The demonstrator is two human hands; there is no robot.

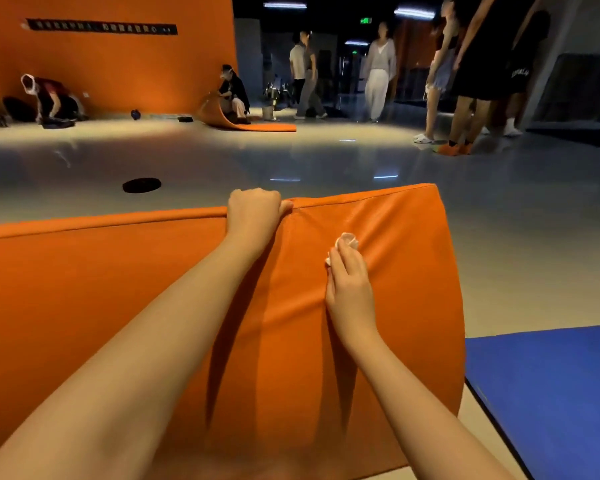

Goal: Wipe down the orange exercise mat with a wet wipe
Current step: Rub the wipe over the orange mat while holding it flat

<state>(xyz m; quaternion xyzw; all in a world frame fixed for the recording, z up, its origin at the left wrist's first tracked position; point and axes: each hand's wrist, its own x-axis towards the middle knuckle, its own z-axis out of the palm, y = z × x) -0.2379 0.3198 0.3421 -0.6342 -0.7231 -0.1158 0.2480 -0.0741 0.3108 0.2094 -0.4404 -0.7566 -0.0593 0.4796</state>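
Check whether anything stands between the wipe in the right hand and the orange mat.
Nothing visible does. The right hand holds the wipe directly against the orange mat; the left hand grips its top edge, aside.

Orange mat [153, 289]; white wipe [347, 241]; blue mat [551, 393]; grey floor [291, 157].

Glossy grey floor [326, 161] carrying orange exercise mat [118, 306] at near side; blue mat [551, 393] lying just right; black disc [141, 185] lying beyond; second orange mat [264, 127] lying near far edge.
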